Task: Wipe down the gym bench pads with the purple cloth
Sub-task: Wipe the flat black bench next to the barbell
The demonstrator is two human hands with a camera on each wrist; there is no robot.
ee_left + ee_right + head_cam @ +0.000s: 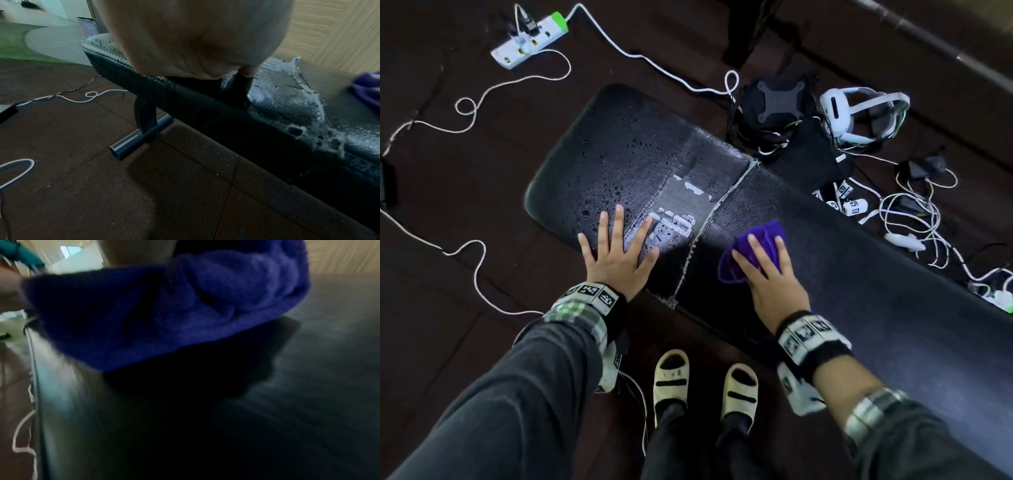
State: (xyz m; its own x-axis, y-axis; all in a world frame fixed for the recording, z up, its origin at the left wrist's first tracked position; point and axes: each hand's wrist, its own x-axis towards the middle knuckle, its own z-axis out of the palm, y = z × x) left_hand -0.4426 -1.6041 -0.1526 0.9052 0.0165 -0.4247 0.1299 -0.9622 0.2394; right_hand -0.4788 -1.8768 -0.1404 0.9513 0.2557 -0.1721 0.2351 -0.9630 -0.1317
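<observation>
A long black bench pad runs from the far left to the near right, with a stitched seam across it. Water drops and wet streaks cover the part left of the seam. My left hand lies flat there near the front edge, fingers spread, holding nothing. In the left wrist view its palm rests on the wet pad. My right hand presses straight fingers on the bunched purple cloth, just right of the seam. The right wrist view is blurred and shows the cloth on the pad.
A white power strip and white cables lie on the dark floor to the left. Behind the bench are a black device, a white headset and tangled chargers. My slippered feet stand before the bench. Its metal foot sits underneath.
</observation>
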